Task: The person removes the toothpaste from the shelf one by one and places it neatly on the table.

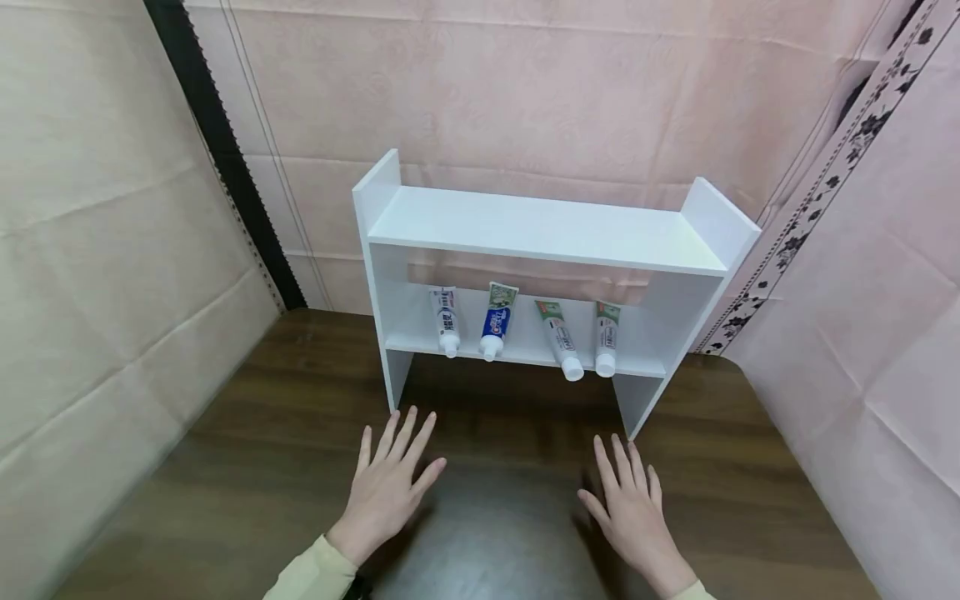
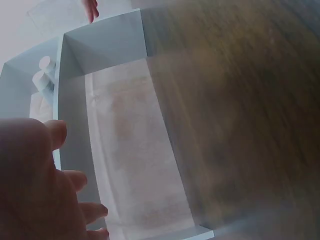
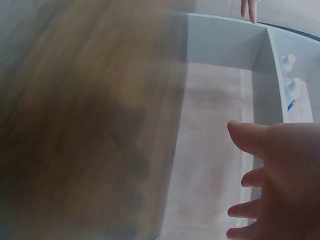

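Observation:
A white two-tier shelf (image 1: 547, 225) stands on the dark wooden table. On its lower board lie several toothpaste tubes, caps toward me: a white one (image 1: 446, 321) at the left, a blue and green one (image 1: 497, 321), then a white and green one (image 1: 559, 337) lying aslant, and another white and green one (image 1: 607, 337) at the right. My left hand (image 1: 386, 492) hovers in front of the shelf's left leg, fingers spread and holding nothing. Before the right leg, my right hand (image 1: 633, 517) is likewise spread, with nothing in it.
The wooden table (image 1: 247, 492) extends around the shelf. Pale cloth walls enclose it: one at the left (image 1: 97, 208), a pinkish one behind (image 1: 525, 92) and one at the right (image 1: 885, 292). The shelf's upper board (image 1: 540, 221) has upright side panels at both ends.

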The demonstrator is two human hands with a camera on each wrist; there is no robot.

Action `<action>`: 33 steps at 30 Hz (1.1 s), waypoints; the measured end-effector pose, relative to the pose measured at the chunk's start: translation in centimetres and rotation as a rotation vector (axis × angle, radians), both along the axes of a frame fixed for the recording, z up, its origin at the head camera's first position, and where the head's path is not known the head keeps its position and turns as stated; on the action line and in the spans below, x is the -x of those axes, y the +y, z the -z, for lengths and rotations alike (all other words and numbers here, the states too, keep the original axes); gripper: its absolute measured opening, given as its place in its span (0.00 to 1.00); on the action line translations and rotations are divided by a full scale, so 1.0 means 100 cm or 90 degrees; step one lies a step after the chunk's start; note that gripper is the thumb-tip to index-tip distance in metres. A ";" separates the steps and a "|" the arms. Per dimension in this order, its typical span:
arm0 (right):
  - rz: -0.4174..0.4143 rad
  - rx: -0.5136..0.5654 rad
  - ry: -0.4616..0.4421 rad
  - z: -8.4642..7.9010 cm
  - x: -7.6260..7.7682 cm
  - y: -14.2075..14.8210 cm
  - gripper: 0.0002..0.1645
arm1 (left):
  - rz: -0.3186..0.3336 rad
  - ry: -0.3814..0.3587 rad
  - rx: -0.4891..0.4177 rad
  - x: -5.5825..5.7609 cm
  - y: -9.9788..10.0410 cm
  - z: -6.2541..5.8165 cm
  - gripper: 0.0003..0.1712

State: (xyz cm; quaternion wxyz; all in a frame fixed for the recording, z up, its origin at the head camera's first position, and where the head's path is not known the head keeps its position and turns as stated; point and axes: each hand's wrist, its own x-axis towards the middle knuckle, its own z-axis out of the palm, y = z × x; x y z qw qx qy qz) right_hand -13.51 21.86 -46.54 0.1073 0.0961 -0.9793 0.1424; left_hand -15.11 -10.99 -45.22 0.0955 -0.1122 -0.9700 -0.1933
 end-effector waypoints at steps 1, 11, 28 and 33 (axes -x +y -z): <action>-0.004 -0.002 0.009 -0.001 0.001 -0.002 0.44 | 0.001 -0.003 -0.002 0.001 -0.001 -0.001 0.38; -0.043 0.035 0.080 -0.035 0.009 -0.040 0.21 | -0.041 0.103 -0.084 0.017 -0.008 -0.032 0.16; -0.228 -0.025 0.222 -0.126 0.061 -0.147 0.31 | -0.082 0.252 -0.496 0.095 -0.018 -0.081 0.38; -0.206 -0.096 0.263 -0.133 0.086 -0.166 0.34 | -0.026 0.210 -0.619 0.110 -0.012 -0.083 0.44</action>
